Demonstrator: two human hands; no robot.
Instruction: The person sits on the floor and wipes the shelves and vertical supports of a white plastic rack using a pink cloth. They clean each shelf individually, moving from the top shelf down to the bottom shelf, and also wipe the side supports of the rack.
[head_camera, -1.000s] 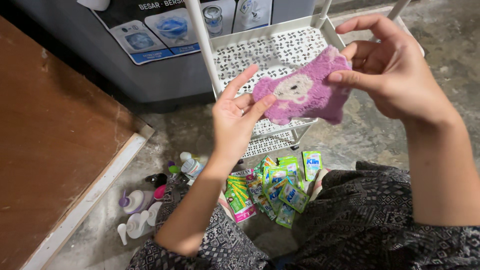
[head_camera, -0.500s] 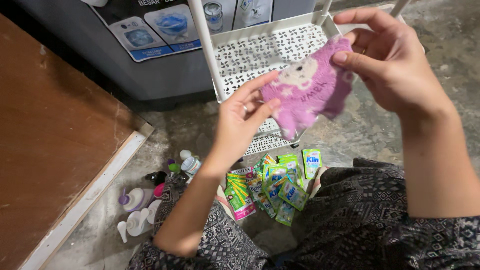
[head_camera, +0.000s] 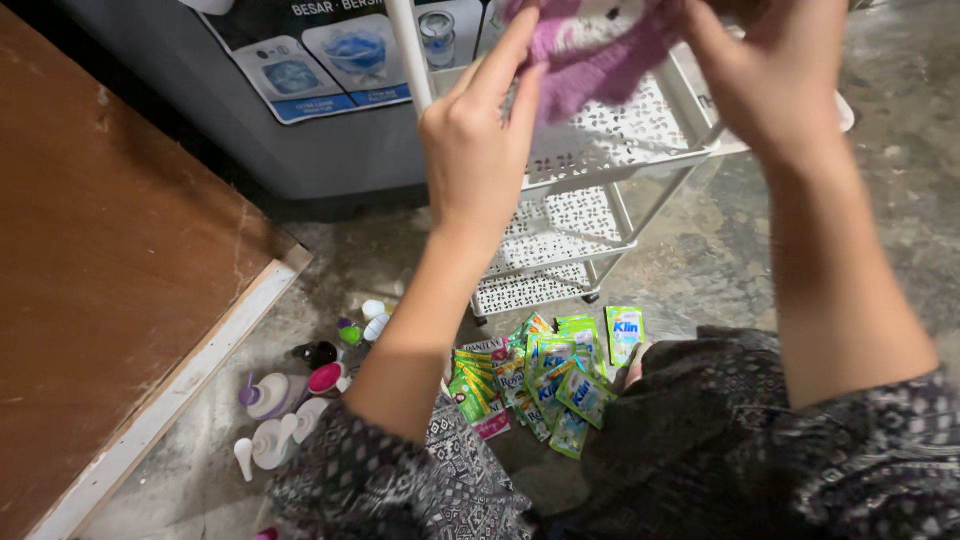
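Observation:
Both my hands hold a fluffy purple cloth (head_camera: 590, 50) with a pale animal figure on it, up at the top edge of the head view. My left hand (head_camera: 480, 140) pinches its left side with the fingers pointing up. My right hand (head_camera: 765, 75) grips its right side. The cloth hangs over the upper tier of a white perforated plastic rack (head_camera: 610, 150). Part of the cloth is cut off by the frame's top.
A pile of green and blue sachets (head_camera: 545, 375) lies on the concrete floor by my knees. Small pump bottles and jars (head_camera: 300, 400) lie to the left. A brown wooden board (head_camera: 110, 280) fills the left side. A grey appliance (head_camera: 300, 130) stands behind the rack.
Both hands have lifted the purple cloth up and away, from in front of the rack to above its top tier. The left hand has turned its back to the camera.

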